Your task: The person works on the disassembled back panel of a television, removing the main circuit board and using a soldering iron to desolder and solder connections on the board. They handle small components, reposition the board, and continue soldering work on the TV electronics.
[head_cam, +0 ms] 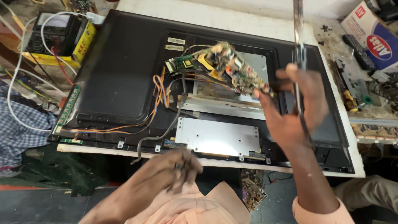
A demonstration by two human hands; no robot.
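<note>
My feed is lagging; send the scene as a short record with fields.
surface: black TV back panel lying flat on a white table
right hand: holds a circuit board tilted above the panel, plus a long screwdriver
left hand: near the table's front edge, blurred
wires: orange wires trail from the board
left of panel: multimeter

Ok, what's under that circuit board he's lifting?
Under the raised circuit board a bare grey metal panel shows in the television back; the board and right hand cover the rest.
</note>
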